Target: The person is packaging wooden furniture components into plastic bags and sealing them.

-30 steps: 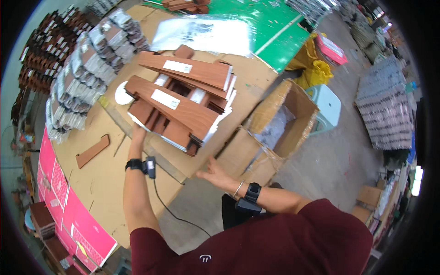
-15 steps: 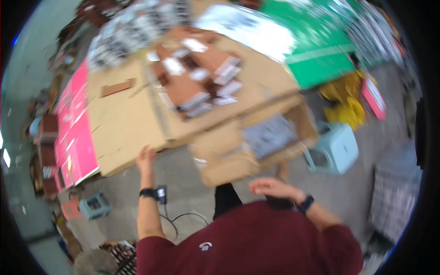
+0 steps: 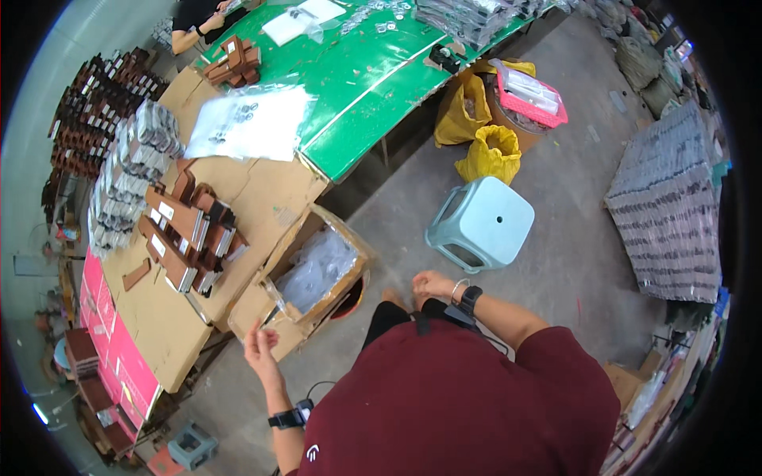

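Note:
My left hand is held out beside the front flap of an open cardboard box, with its fingers parted and nothing in them. Crumpled clear plastic bags fill the box. In front of my body, over the floor, my right hand is empty, its fingers loosely bent. A light blue plastic stool stands a little beyond it. On the cardboard-covered table to the left lies a stack of brown, flat-sided pieces with white labels, with one loose brown strip beside it.
Flat clear plastic sheets lie beside a green tabletop. Yellow sacks and a pink basket stand past the stool. A tall wrapped stack is at the right. Another person's arm shows at the far left.
My view has swung to the right, so the table and box now sit further left and the stool nearer the middle. Both hands still appear empty.

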The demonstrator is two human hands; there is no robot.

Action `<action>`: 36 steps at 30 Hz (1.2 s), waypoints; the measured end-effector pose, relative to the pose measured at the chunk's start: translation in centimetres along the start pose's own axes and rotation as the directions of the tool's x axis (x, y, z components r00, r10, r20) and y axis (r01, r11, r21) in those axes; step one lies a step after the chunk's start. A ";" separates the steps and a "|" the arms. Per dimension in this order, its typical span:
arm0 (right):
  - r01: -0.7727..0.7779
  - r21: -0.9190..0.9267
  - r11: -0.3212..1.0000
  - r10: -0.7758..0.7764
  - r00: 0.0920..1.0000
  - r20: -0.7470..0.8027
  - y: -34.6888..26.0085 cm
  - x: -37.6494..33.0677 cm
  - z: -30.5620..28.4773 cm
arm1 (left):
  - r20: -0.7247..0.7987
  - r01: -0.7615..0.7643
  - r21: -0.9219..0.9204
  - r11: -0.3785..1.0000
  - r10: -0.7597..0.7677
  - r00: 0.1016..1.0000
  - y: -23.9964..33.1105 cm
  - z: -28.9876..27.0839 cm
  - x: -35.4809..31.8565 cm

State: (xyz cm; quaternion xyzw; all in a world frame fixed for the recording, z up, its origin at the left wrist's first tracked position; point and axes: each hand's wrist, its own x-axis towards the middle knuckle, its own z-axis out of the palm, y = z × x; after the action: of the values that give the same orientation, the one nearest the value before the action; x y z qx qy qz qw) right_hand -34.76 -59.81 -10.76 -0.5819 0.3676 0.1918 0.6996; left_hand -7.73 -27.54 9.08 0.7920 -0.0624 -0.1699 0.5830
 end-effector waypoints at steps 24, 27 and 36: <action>-0.311 -0.619 0.721 0.158 0.944 -0.290 -3.2 11.9 -29.3 | 0.241 0.140 -0.041 0.989 -0.126 0.962 11.3 17.8 15.9; -0.209 -0.492 0.845 0.052 0.948 -0.314 -10.3 13.9 -32.7 | 0.240 0.323 -0.156 0.933 -0.281 0.929 14.8 24.3 17.2; -0.278 -0.491 0.825 0.154 0.948 -0.278 -13.3 14.2 -37.0 | 0.491 0.498 0.081 0.864 -0.469 0.734 10.6 32.1 25.3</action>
State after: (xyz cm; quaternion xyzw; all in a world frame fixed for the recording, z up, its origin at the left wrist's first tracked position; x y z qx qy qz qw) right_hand -27.00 -100.76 -14.22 -0.7226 0.4422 0.2958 0.4414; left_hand 6.01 -67.39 5.73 0.6936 0.0030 -0.5143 0.5044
